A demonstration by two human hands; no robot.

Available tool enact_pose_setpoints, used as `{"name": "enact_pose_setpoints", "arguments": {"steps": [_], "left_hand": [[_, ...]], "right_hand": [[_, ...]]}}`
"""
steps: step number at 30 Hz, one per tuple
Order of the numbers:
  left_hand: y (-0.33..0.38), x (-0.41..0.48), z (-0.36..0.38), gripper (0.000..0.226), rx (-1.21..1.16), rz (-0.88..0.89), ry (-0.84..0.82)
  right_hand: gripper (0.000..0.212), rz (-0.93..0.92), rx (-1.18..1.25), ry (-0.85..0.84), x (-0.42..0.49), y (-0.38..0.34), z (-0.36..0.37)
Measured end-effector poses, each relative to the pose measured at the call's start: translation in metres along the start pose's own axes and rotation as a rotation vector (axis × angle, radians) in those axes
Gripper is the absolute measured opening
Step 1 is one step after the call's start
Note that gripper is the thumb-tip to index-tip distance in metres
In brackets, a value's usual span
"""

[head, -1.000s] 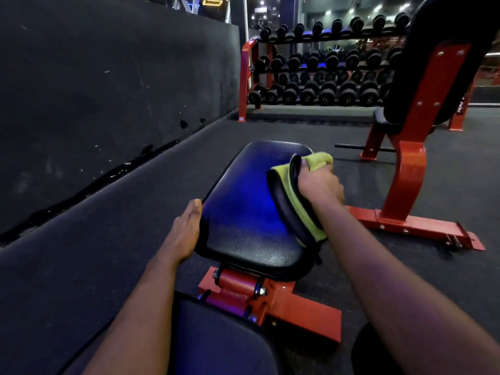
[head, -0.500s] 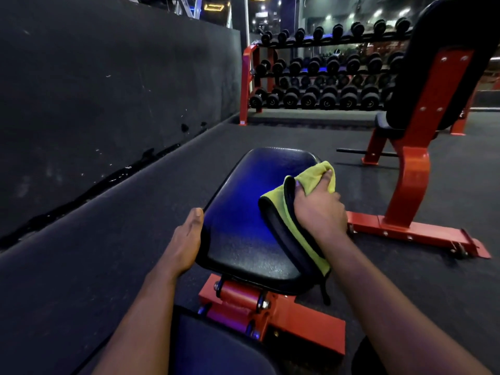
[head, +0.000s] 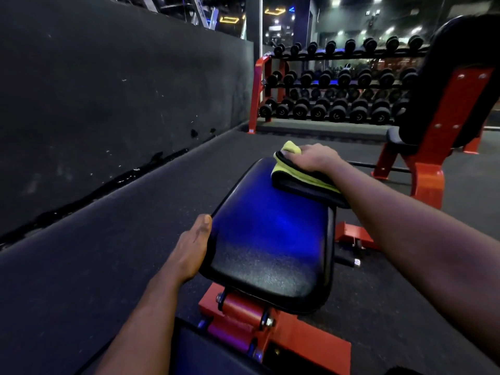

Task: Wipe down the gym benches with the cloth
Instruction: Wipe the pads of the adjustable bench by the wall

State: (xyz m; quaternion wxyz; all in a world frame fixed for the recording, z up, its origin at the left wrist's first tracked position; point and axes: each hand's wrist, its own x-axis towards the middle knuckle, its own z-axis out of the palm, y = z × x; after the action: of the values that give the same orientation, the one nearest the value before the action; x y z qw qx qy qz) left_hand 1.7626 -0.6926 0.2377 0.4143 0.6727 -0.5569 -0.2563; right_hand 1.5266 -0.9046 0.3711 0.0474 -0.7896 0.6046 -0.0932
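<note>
While the right hand (head: pixel 313 158) curls its fingers over the folded yellow-and-black cloth (head: pixel 296 175) and grips it, the cloth lies pressed on the far right corner of the bench pad (head: pixel 270 239), its trailing end hanging over the pad's right edge under the forearm. The left hand (head: pixel 192 247) rests against the pad's left side near the middle, fingers straight along the edge and holding nothing. The pad is black with a blue sheen and tilts up away from the person. It sits on a red frame (head: pixel 243 309) with bolts at the near hinge. To the right stands a second bench (head: pixel 446 104) with a black back pad on red supports. Beyond, a red rack (head: pixel 258 87) holds rows of black dumbbells (head: pixel 338 109). A dark wall (head: pixel 108 90) runs along the left, above the dark floor (head: pixel 94 253).
</note>
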Motion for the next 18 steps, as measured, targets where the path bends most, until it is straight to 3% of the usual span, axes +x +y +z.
{"name": "enact_pose_setpoints", "arguments": {"steps": [3,7,11,18], "left_hand": [[0.001,0.0,0.0,0.06,0.008,-0.01,0.019],[0.0,0.001,0.0,0.055,-0.002,-0.013,0.003],[-0.005,0.004,-0.001,0.069,0.008,-0.003,-0.023],[-0.009,0.005,-0.001,0.058,0.045,0.006,-0.011]], "right_hand": [[0.082,-0.05,0.114,0.064,-0.016,0.026,0.013],[0.082,0.114,0.365,0.094,-0.011,0.048,0.029],[0.081,0.18,0.103,0.045,0.013,0.01,0.013],[0.073,-0.123,-0.153,0.026,0.033,-0.066,0.02]]}}
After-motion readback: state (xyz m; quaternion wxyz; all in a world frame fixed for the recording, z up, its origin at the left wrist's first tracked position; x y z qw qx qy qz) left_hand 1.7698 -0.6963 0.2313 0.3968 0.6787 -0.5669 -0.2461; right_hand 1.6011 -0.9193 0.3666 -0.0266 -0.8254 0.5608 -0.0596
